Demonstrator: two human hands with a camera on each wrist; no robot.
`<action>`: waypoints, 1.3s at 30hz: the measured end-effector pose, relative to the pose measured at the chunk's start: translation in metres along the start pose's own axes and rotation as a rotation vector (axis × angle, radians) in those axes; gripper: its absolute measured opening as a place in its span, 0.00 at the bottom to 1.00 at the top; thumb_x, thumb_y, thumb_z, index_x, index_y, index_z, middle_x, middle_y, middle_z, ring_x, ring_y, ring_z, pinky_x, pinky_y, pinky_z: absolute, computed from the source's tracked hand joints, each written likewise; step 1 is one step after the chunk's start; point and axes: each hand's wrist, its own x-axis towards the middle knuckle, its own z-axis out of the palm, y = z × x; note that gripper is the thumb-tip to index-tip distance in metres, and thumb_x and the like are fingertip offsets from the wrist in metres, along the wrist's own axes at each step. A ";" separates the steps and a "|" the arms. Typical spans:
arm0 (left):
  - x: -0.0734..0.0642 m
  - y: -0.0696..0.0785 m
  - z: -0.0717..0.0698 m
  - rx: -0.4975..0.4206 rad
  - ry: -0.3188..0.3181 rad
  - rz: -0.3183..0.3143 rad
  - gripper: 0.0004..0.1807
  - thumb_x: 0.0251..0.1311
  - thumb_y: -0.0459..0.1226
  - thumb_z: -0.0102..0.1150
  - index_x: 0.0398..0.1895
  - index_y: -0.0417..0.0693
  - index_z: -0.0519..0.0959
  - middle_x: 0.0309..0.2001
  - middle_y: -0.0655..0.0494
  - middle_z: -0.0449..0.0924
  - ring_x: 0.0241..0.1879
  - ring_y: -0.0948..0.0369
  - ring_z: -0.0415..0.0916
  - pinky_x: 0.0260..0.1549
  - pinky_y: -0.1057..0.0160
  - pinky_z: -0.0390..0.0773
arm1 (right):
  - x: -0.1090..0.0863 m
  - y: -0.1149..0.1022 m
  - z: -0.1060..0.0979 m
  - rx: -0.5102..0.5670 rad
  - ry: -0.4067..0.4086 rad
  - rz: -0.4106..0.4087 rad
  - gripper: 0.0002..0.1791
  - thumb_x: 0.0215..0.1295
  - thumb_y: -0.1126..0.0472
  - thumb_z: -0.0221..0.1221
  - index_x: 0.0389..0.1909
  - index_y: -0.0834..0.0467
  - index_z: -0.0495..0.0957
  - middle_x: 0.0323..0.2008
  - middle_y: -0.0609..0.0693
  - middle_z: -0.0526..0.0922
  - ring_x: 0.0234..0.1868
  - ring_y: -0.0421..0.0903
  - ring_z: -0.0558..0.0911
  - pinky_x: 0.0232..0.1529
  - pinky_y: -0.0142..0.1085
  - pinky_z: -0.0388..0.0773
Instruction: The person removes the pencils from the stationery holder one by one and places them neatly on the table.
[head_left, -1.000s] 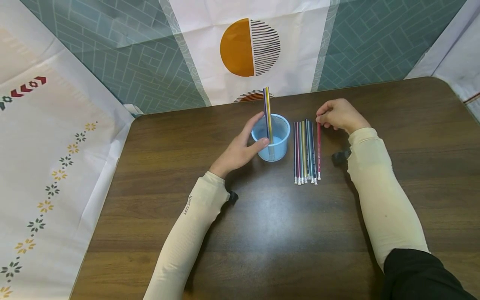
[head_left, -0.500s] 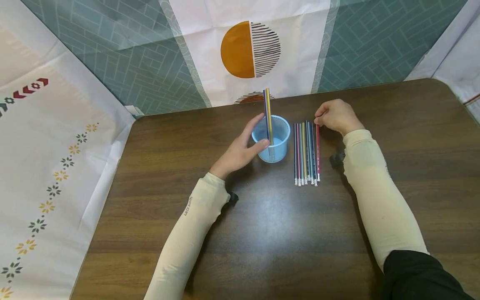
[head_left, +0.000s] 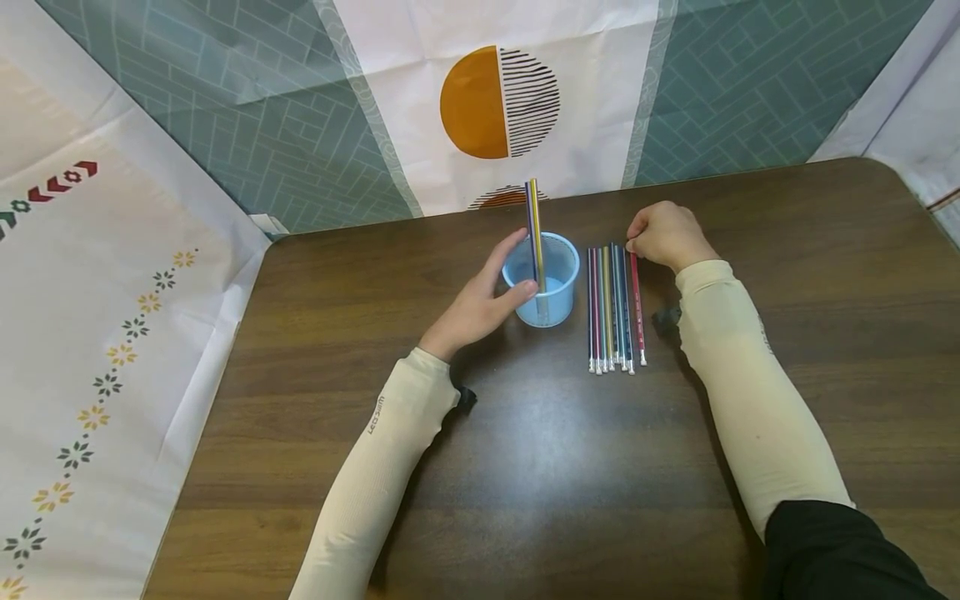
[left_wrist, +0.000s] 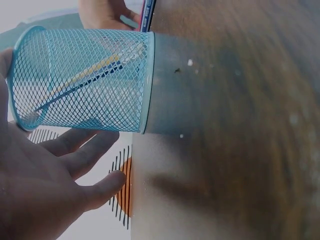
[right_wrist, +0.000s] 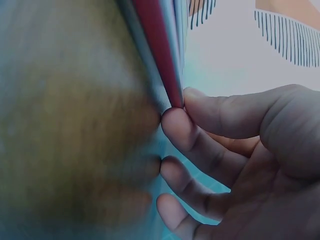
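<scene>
My left hand (head_left: 480, 305) holds a light blue mesh pencil cup (head_left: 551, 310), thumb at the near rim and fingers round the far left side. Inside the cup, a dark pencil and a yellow pencil (head_left: 535, 221) lean together, their lower ends visible through the mesh in the left wrist view. To the right, my right hand (head_left: 666, 236) pinches the far end of a red pencil (head_left: 637, 304) between thumb and index finger. The right wrist view shows that pinch at the red pencil's (right_wrist: 157, 45) tip, other fingers loosely bent. Alongside lies a row of pencils (head_left: 608, 308), eraser ends towards me.
Everything stands on a brown wooden table (head_left: 525, 500). Past its far edge hangs a patterned cloth (head_left: 405, 92) in teal and white. A white cloth with printed flowers (head_left: 112, 333) lies along the left side.
My right hand has shifted slightly left with the red pencil's far end. Its eraser end now angles a little to the right, away from the row. The left hand stays on the cup.
</scene>
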 end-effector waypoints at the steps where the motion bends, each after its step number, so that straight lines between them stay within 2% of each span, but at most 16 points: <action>1: 0.000 0.000 0.000 0.000 0.000 -0.001 0.39 0.70 0.57 0.54 0.79 0.77 0.48 0.79 0.62 0.48 0.75 0.51 0.52 0.66 0.36 0.57 | 0.000 0.000 0.000 -0.003 -0.001 -0.001 0.10 0.69 0.64 0.61 0.43 0.69 0.81 0.40 0.64 0.82 0.48 0.63 0.70 0.51 0.60 0.68; 7: 0.000 0.001 0.000 0.003 0.004 -0.006 0.39 0.70 0.58 0.54 0.79 0.79 0.48 0.79 0.61 0.49 0.74 0.51 0.53 0.66 0.37 0.57 | 0.000 -0.003 0.001 -0.019 -0.003 0.019 0.10 0.69 0.65 0.60 0.43 0.69 0.81 0.37 0.62 0.82 0.47 0.62 0.71 0.51 0.59 0.69; 12: 0.000 0.001 0.000 0.008 0.006 -0.003 0.39 0.70 0.56 0.54 0.79 0.78 0.48 0.79 0.62 0.49 0.75 0.52 0.52 0.67 0.38 0.56 | 0.000 -0.005 0.000 -0.039 -0.018 0.009 0.11 0.69 0.65 0.58 0.46 0.69 0.80 0.43 0.65 0.81 0.48 0.63 0.71 0.51 0.59 0.70; 18: 0.000 0.000 0.001 0.010 0.005 0.003 0.39 0.71 0.54 0.54 0.79 0.78 0.48 0.79 0.63 0.49 0.75 0.53 0.52 0.67 0.38 0.57 | -0.001 -0.005 -0.002 -0.073 -0.044 0.018 0.15 0.67 0.66 0.55 0.51 0.70 0.77 0.53 0.69 0.77 0.53 0.66 0.70 0.56 0.63 0.66; 23: 0.000 0.001 0.001 0.008 0.007 0.000 0.39 0.71 0.55 0.54 0.79 0.77 0.48 0.79 0.62 0.49 0.75 0.53 0.53 0.67 0.38 0.57 | 0.000 -0.007 -0.002 -0.092 -0.057 0.023 0.17 0.66 0.67 0.51 0.53 0.69 0.76 0.55 0.69 0.76 0.55 0.67 0.70 0.57 0.64 0.64; 29: 0.001 0.000 0.001 0.010 0.005 0.005 0.39 0.71 0.54 0.54 0.79 0.77 0.48 0.79 0.63 0.49 0.75 0.53 0.52 0.67 0.38 0.57 | 0.000 -0.008 -0.002 -0.109 -0.076 0.026 0.18 0.65 0.68 0.49 0.53 0.68 0.76 0.56 0.69 0.75 0.55 0.67 0.70 0.57 0.64 0.64; 39: 0.000 -0.001 0.001 0.009 0.006 0.009 0.38 0.71 0.55 0.55 0.79 0.78 0.48 0.79 0.64 0.49 0.74 0.54 0.53 0.67 0.38 0.57 | -0.002 -0.010 -0.003 -0.122 -0.090 0.031 0.14 0.68 0.66 0.49 0.49 0.68 0.77 0.54 0.68 0.76 0.54 0.66 0.70 0.57 0.65 0.64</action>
